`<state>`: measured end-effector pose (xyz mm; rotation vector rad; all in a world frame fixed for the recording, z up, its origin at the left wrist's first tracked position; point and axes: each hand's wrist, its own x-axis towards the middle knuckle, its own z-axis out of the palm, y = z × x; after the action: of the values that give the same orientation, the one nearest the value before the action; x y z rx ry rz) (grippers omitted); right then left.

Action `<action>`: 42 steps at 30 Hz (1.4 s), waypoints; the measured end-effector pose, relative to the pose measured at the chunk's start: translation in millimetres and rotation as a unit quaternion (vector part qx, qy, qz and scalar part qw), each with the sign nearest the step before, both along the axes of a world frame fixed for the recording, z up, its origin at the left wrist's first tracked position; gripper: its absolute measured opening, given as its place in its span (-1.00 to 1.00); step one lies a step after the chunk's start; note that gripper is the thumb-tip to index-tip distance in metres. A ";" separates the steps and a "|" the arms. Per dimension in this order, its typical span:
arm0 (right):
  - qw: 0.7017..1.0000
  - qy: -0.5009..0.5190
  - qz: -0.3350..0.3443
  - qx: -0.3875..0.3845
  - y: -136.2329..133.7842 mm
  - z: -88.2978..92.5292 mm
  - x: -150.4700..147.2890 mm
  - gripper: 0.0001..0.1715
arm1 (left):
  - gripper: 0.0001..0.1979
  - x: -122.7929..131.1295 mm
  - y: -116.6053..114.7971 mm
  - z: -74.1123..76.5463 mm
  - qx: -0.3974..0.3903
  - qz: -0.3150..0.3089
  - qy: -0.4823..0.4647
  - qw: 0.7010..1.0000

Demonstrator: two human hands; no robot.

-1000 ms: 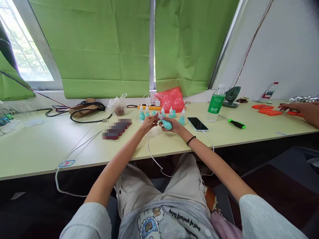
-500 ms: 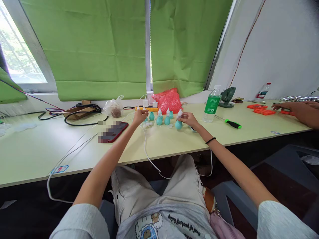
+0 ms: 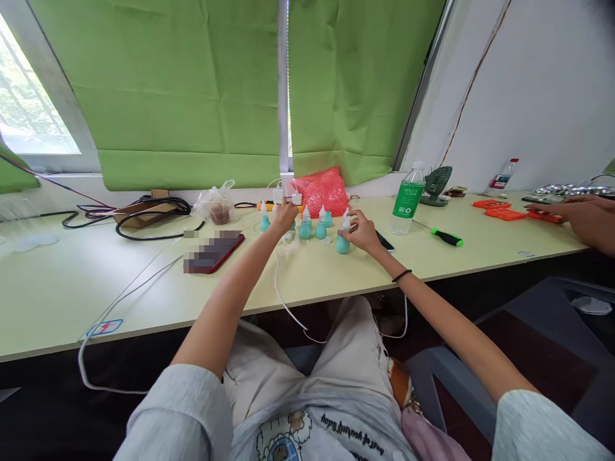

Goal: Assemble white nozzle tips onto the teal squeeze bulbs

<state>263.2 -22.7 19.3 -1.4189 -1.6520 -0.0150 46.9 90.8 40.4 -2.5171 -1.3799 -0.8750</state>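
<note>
Several small teal squeeze bulbs with white nozzles [image 3: 305, 229] stand in a cluster on the pale green table [image 3: 144, 288]. My left hand [image 3: 284, 216] reaches into the cluster's left part with its fingers curled down. What it grips is hidden, and one bulb [image 3: 264, 223] stands just left of it. My right hand [image 3: 361, 232] rests beside the nearest bulb [image 3: 342, 243], which stands upright on the table. Its fingers are loosely spread by that bulb's white nozzle.
A red phone [image 3: 214, 252] lies to the left and a dark phone [image 3: 384, 241] sits behind my right hand. A green-labelled water bottle [image 3: 402, 198], a green-handled screwdriver [image 3: 446, 238], a red bubble-wrap bag [image 3: 321, 189] and cables [image 3: 144, 221] are also there. Another person's hand [image 3: 583, 214] works at the far right.
A second ago both hands held one teal bulb together. My right hand has set it upright on the table. My left hand has moved back into the bulb cluster.
</note>
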 end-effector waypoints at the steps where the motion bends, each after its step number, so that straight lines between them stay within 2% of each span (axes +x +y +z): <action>1: 1.000 -0.017 0.001 0.015 -2.8 2.5 -0.8 -0.38 | -0.79 2.2 0.7 -2.6 0.014 0.000 0.009 1.000; 4: 0.990 -0.096 -0.010 0.103 -15.3 9.7 -6.6 -0.41 | -0.70 4.6 1.6 -10.8 0.045 -0.001 0.036 0.998; 7: 0.967 -0.196 0.016 0.160 -30.9 10.4 -22.7 -0.63 | -0.73 2.5 2.2 -16.8 0.054 -0.005 0.062 0.997; 10: 0.942 -0.293 0.134 0.093 -39.1 2.7 -50.7 -0.74 | -0.77 -0.8 2.2 -17.5 0.062 -0.012 0.084 0.995; 12: 0.932 -0.316 0.177 0.021 -36.3 -4.3 -72.1 -0.75 | -0.76 -2.7 1.2 -14.7 0.067 -0.017 0.092 0.993; 16: 0.939 -0.300 0.167 -0.026 -15.0 -15.0 -106.8 -0.71 | -0.73 -8.4 -5.8 -1.9 0.079 -0.010 0.086 0.993; 20: 0.949 -0.281 0.131 -0.061 9.4 -18.3 -124.6 -0.64 | -0.71 -23.7 -25.2 19.7 0.091 0.006 0.056 0.994; 23: 0.953 -0.268 0.098 -0.099 25.1 -18.1 -133.9 -0.56 | -0.63 -39.0 -46.8 35.8 0.098 0.026 -0.013 0.995; 26: 0.950 -0.265 0.079 -0.145 38.0 -17.9 -142.6 -0.52 | -0.65 -50.0 -66.3 41.5 0.072 0.037 -0.088 0.993; 30: 0.946 -0.270 0.074 -0.165 44.2 -19.2 -145.2 -0.62 | -0.70 -52.2 -76.7 27.0 0.015 0.052 -0.152 0.987; 36: 0.950 -0.264 0.074 -0.151 36.1 -20.7 -124.7 -0.66 | -0.71 -49.9 -71.2 -0.2 0.002 0.064 -0.222 0.973; 39: 0.954 -0.254 0.075 -0.141 31.6 -22.6 -114.7 -0.62 | -0.68 -52.2 -67.7 -7.0 -0.001 0.055 -0.238 0.970; 42: 0.958 -0.242 0.063 -0.138 28.2 -24.9 -109.0 -0.61 | -0.70 -53.2 -63.3 -15.6 -0.010 0.019 -0.225 0.974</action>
<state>154.2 5.5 -5.6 -1.6024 -2.2154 -0.0662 -6.4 27.5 24.8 -2.3874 -1.5511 -1.4979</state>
